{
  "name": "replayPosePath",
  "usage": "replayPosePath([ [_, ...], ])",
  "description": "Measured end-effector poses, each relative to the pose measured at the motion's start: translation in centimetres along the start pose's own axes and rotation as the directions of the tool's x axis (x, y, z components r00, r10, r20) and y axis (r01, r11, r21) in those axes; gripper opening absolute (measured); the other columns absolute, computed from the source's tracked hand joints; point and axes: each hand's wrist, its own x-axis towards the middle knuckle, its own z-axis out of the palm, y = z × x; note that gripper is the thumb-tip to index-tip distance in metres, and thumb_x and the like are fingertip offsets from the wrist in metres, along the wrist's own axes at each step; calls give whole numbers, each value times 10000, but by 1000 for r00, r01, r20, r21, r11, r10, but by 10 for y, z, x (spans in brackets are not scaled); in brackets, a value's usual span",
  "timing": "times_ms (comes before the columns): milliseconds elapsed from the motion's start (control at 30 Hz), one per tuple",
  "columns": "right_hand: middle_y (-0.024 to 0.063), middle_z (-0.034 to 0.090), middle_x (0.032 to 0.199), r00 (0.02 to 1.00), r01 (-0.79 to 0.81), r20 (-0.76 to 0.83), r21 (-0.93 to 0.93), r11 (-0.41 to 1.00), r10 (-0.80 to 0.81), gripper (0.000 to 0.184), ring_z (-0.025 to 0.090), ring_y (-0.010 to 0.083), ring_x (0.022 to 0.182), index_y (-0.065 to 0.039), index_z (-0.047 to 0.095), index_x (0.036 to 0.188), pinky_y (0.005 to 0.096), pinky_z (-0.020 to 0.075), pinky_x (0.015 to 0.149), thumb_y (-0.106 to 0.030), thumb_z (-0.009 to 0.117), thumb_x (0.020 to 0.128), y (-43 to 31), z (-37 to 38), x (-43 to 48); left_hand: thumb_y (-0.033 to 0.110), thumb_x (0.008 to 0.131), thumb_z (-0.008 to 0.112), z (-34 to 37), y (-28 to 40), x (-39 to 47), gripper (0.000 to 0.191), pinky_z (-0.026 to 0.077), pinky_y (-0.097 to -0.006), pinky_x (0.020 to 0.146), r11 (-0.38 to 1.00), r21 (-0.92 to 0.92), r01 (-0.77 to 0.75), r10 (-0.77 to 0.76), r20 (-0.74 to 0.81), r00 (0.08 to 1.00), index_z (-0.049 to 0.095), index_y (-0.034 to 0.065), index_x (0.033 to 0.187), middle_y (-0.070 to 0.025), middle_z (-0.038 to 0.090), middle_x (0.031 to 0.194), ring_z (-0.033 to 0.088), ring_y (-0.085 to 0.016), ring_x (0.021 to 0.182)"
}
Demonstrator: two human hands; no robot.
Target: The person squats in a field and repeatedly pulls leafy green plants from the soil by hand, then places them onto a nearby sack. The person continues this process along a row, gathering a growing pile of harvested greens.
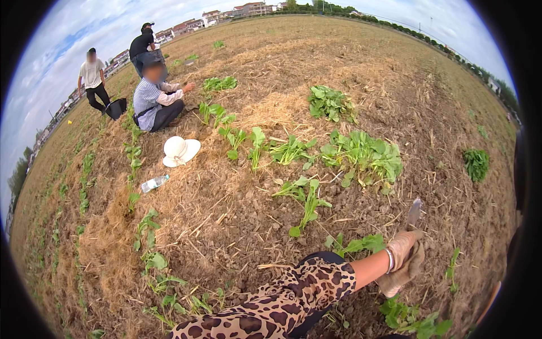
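Observation:
My left hand (404, 250) wears a beige work glove, with a bracelet at the wrist below a leopard-print sleeve (271, 296). It reaches right, low over the soil, fingers closed. A narrow dirt-stained metal blade (414, 214) of a hand tool juts out past the fingers; its handle is hidden. Against the hand hangs a fold of dirty glove fabric (398, 275), seemingly a second glove. My right hand is out of view. Leafy green plants (360, 245) grow just left of the glove, and more leafy greens (400, 315) stand below it.
Pulled greens lie in a large pile (368, 154), with another heap (330, 104) behind. A white sun hat (180, 150) and a plastic bottle (155, 183) rest on the straw. One person (148, 99) squats at left; others stand behind, near a black bag (116, 109).

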Motion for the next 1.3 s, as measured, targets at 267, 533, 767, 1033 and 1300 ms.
replayPosePath([
  [267,91,527,943,999,-40,-31,-19,999,40,174,511,180,841,-40,503,987,328,422,744,-89,616,864,6,-11,-6,280,952,553,-3,-6,9,233,447,-357,569,993,-113,29,-37,-70,997,599,53,970,-42,609,713,539,-154,646],
  [533,78,523,898,997,-61,-44,-7,998,61,149,507,170,800,-47,506,939,320,418,715,-76,623,851,9,-15,-4,274,954,568,3,-3,5,239,440,-373,470,999,-52,1,-5,-76,997,592,36,957,-64,610,685,558,-180,573],
  [767,66,521,859,996,-75,-55,2,997,75,134,503,161,764,-53,508,896,312,414,691,-64,630,840,11,-21,-3,240,943,570,8,0,-6,210,424,-393,368,997,-82,-8,7,-18,1000,584,35,899,-85,572,561,521,-227,403],
  [1033,53,517,814,993,-99,-68,3,995,99,128,499,151,724,-60,511,848,304,411,662,-51,637,828,16,-26,-8,239,949,543,16,-1,-13,201,411,-384,365,973,-228,-33,19,-62,998,538,38,936,-72,556,570,513,-224,418],
  [1300,40,514,769,988,-123,-87,8,992,124,135,495,142,683,-67,514,799,295,407,634,-38,645,816,18,-28,-14,261,958,519,15,0,-13,266,372,-434,302,975,-223,15,-19,-16,1000,560,8,885,-132,539,511,467,-296,327],
])
